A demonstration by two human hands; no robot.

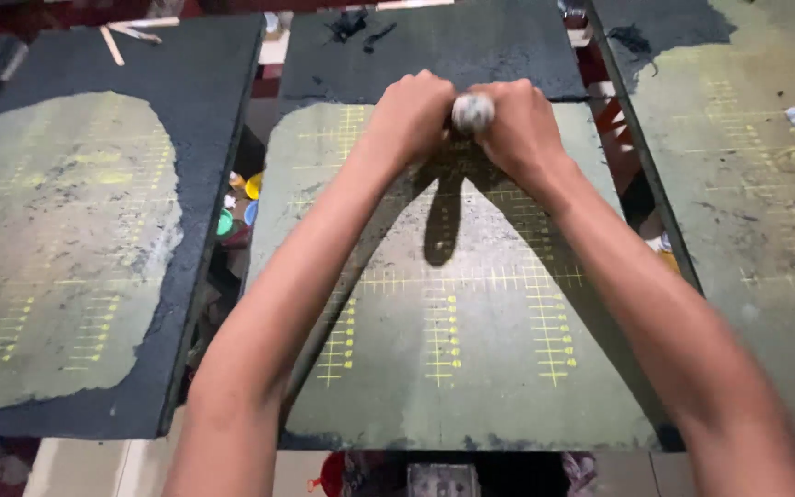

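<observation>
Both fists meet at the far end of the middle dark board marked with yellow grid lines (457,368): the left hand (411,115) and right hand (517,124) are clamped together around a small pale, rounded, blurred object (473,111). Similar grey-smeared boards lie left (57,248) and right (766,230). Colourful small pots (243,204) sit in the gap between the boards.

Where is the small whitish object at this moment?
In the head view, the small whitish object sits upper centre, clasped between the left hand and right hand, above the far part of the middle board.
</observation>
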